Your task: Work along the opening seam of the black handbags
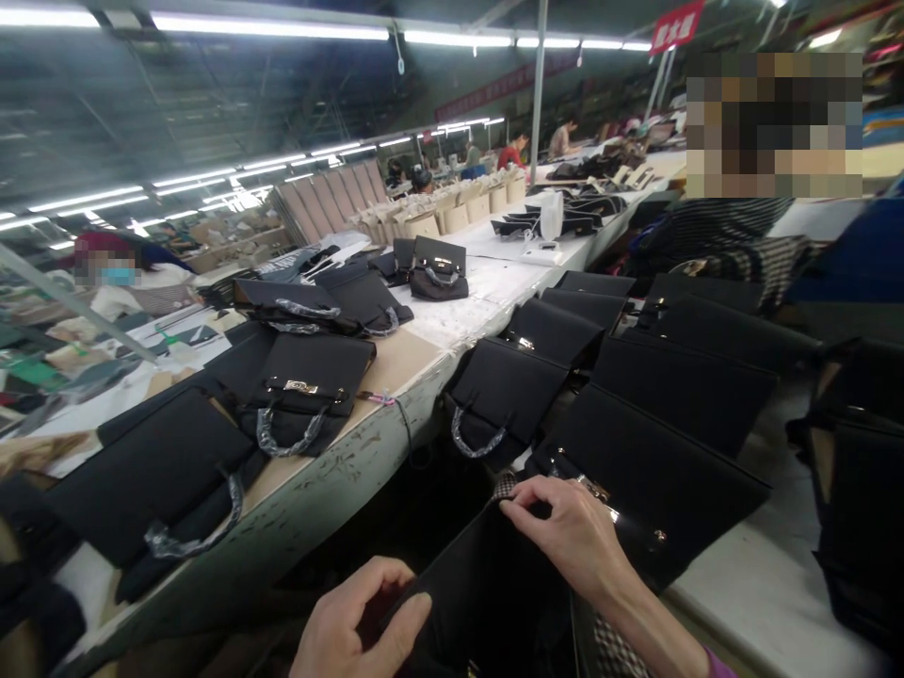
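Black, smooth, leather-like bag (487,593) lies low in front, its far edge pinched by the right hand (565,532), its left edge held under the thumb of the left hand (353,621). Dark open room separates it from the scuffed, pale-green table edge (339,532) (black bags with gold-coloured clasps (656,461) crowd the right).

A bag-making workshop, factory-sized, and it's black handbags (314,363) by the row here, several with handles (266,433) sheathed in clear plastic! They crowd the long worktop (452,327), with beige bag-like pieces (459,217) lined up farther along. Strip lights (272,27) run off into the distance beneath a high roof (212,94), a red sign (676,25) shows overhead, and workers (514,153) are dotted about the hall.
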`<state>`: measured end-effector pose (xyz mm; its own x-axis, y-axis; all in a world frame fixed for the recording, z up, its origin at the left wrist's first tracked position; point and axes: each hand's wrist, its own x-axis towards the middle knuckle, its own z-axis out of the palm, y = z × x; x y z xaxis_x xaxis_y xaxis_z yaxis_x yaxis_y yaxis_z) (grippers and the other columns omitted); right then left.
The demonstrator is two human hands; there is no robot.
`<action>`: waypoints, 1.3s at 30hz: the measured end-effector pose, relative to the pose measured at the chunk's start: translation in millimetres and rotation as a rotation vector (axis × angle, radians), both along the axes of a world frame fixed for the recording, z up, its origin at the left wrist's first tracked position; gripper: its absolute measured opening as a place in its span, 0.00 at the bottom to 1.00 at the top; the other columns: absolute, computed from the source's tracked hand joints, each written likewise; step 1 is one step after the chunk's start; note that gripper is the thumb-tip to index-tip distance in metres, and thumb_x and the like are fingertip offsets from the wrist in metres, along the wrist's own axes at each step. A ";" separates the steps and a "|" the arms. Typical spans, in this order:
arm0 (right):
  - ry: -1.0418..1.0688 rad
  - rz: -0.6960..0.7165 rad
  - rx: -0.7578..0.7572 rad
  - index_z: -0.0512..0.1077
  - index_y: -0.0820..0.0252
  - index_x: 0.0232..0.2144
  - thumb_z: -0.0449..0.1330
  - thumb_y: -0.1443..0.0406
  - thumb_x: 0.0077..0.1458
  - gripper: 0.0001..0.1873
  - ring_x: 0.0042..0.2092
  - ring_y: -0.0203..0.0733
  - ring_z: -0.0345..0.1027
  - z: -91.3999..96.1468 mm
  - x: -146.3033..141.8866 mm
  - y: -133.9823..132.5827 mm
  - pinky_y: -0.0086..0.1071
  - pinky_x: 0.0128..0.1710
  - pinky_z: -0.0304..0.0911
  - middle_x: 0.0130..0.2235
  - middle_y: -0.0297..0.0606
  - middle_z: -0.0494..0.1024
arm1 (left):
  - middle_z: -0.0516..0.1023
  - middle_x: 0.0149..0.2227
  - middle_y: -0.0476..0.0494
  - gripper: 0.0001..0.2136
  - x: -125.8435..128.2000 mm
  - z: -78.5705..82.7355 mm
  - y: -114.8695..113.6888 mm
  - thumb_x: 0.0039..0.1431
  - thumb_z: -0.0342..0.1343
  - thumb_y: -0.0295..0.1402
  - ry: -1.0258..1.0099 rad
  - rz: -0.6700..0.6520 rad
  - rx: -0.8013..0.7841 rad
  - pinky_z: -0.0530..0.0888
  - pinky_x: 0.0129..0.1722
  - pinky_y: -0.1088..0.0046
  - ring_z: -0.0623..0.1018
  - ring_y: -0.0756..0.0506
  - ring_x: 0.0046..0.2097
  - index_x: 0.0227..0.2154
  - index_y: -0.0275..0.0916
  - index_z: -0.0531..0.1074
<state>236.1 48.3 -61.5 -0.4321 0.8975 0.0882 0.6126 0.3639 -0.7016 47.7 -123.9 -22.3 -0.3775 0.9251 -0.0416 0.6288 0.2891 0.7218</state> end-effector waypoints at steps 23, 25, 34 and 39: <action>-0.035 -0.044 0.000 0.76 0.48 0.22 0.62 0.54 0.52 0.11 0.38 0.48 0.73 -9.0 4.8 2.3 0.39 0.39 0.63 0.35 0.26 0.82 | 0.74 0.27 0.50 0.12 7.0 12.2 23.8 0.57 0.54 0.40 -0.202 0.049 -0.160 0.66 0.29 0.77 0.72 0.47 0.31 0.29 0.37 0.76; -0.028 -0.039 0.006 0.76 0.48 0.22 0.61 0.54 0.52 0.11 0.38 0.48 0.74 -9.4 4.5 2.4 0.39 0.39 0.63 0.35 0.27 0.82 | 0.72 0.24 0.51 0.13 7.7 7.1 22.1 0.56 0.55 0.41 -0.200 0.086 -0.160 0.65 0.27 0.77 0.71 0.48 0.29 0.25 0.37 0.74; -0.038 -0.024 -0.058 0.76 0.47 0.22 0.62 0.54 0.51 0.11 0.40 0.48 0.74 -7.4 5.1 2.4 0.40 0.40 0.63 0.37 0.25 0.83 | 0.65 0.20 0.54 0.14 9.0 -6.1 19.0 0.53 0.58 0.42 -0.312 0.147 -0.151 0.61 0.23 0.78 0.65 0.51 0.25 0.21 0.37 0.67; -0.048 -0.023 -0.031 0.77 0.46 0.21 0.62 0.53 0.51 0.11 0.38 0.48 0.74 -7.8 4.6 3.0 0.39 0.39 0.63 0.36 0.25 0.83 | 0.65 0.20 0.53 0.14 14.0 -7.7 17.0 0.51 0.59 0.42 -0.357 0.193 -0.140 0.60 0.22 0.79 0.64 0.51 0.24 0.21 0.37 0.68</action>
